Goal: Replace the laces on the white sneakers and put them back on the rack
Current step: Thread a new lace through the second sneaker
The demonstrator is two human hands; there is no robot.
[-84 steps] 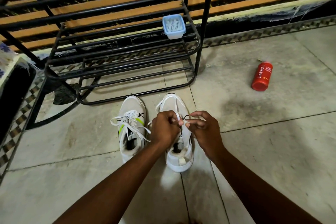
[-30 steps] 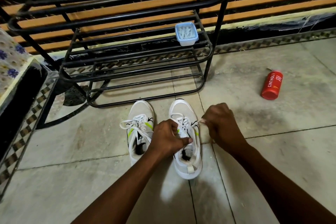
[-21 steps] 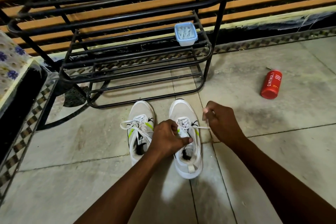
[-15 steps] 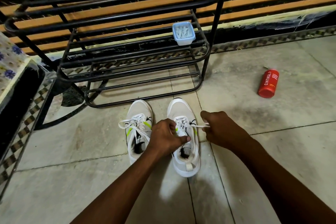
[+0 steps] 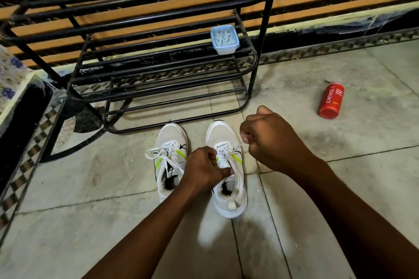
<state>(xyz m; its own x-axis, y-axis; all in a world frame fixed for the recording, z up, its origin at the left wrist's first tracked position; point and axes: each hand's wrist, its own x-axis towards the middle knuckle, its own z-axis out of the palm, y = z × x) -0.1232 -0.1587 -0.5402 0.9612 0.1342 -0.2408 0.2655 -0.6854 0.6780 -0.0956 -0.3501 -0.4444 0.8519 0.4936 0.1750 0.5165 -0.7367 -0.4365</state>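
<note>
Moved: the right hand [image 5: 272, 142] has lifted off its low spot beside the shoe and now sits higher, out toward the rack, so the lace [image 5: 238, 146] it pulls slants up and to the right instead of running flat sideways.
Right hand: clenched, with the lace end pinched at the fingertips.
Left hand: the left hand [image 5: 201, 167] is curled over the throat of the right sneaker [image 5: 223, 132], thumb on the tongue, gripping the upper; whether it also traps the other lace end cannot be told.
Task's thing: both shoes stand side by side on the floor tiles [image 5: 90, 183], just in front of the rack [image 5: 255, 61], not yet on it.
Long axis: toe toward the rack, heel toward the person, for both shoes.
Lace from hand: the eyelets lie down and to the left of the right fist, with the lace taut between them.
Nearer hand: the left is on the shoe; the right is just beside it, apart from it.
Left sneaker [image 5: 171, 136]: laced, with loose loops lying over its left side.
Stage, as a judgement: the lace is being tightened at the upper eyelets, so a knot likely follows, and then the lift onto the rack.
Risk, as a judgement: a pull this far sideways could tip the shoe unless the left hand keeps it pinned.
</note>
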